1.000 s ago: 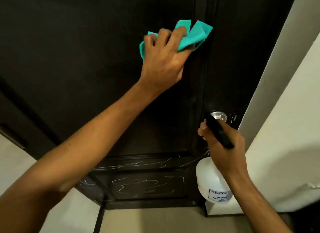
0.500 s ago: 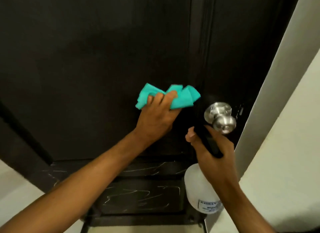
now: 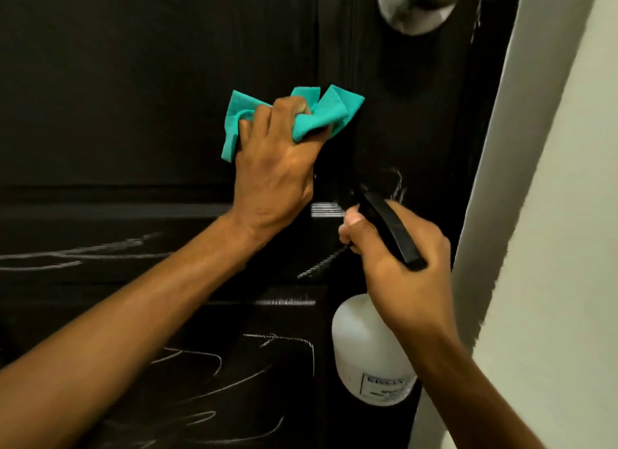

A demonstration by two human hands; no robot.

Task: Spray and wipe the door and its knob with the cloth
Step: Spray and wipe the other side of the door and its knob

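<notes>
A dark panelled door (image 3: 133, 80) fills the view. Its silver knob (image 3: 414, 3) is cut off at the top edge. My left hand (image 3: 274, 167) grips a bunched teal cloth (image 3: 321, 114) and presses it against the door, below and left of the knob. My right hand (image 3: 398, 264) holds the black trigger head (image 3: 391, 231) of a white spray bottle (image 3: 368, 355), which hangs below the hand close to the door's right edge.
White chalk-like scribbles (image 3: 200, 365) cover the door's lower panels and a few marks sit near the bottle's nozzle. A pale door frame and wall (image 3: 551, 214) run down the right side.
My left hand has wiped the cloth downward on the door, from well above the knob to below it. The view has dropped and closed in on the door, so the knob now sits at the top edge.
</notes>
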